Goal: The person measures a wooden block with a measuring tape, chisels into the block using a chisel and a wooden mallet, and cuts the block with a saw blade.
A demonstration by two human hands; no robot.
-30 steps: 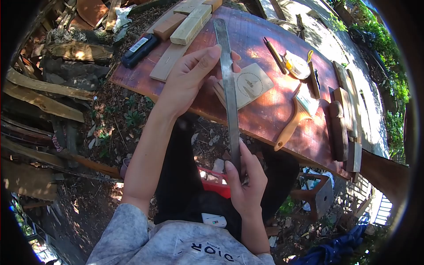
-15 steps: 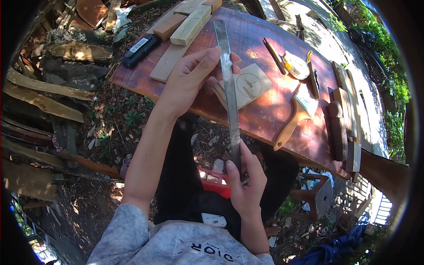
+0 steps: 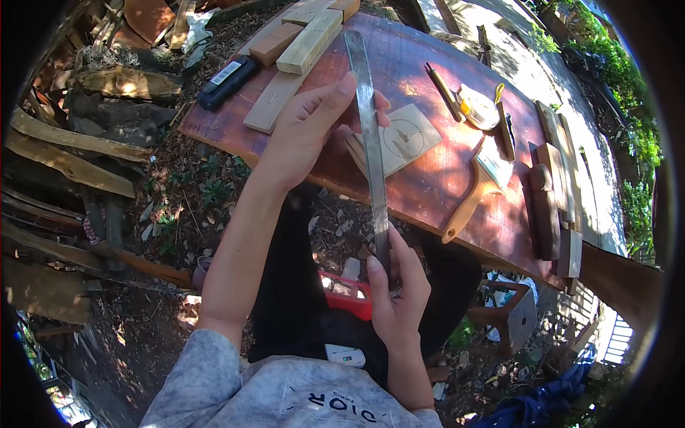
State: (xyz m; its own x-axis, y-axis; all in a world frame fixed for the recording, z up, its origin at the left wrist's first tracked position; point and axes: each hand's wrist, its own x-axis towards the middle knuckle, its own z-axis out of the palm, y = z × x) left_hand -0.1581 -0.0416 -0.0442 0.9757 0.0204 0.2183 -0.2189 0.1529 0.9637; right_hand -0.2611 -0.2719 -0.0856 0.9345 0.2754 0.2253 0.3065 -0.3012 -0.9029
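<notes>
A long, flat metal file (image 3: 372, 146) with a rounded top end stands slanted across the near edge of the table. My right hand (image 3: 399, 292) grips its dark lower end between thumb and fingers. Higher up, my left hand (image 3: 307, 128) holds it loosely, thumb at its left edge and fingertips showing behind it on the right. Beyond the file lies a light wooden piece (image 3: 410, 143) with a dark picture in a dotted ring, partly hidden by the file and my left hand.
On the reddish table (image 3: 399, 57) lie a paintbrush (image 3: 477, 187), a tape measure (image 3: 479, 108), a pen-like tool (image 3: 444, 91), wooden blocks (image 3: 310, 44) and a black labelled case (image 3: 228, 82). A stool (image 3: 515, 321) stands lower right. Scrap wood (image 3: 78, 139) is piled left.
Almost nothing differs. The file and my left hand have shifted up very slightly; both hands keep the same hold.
</notes>
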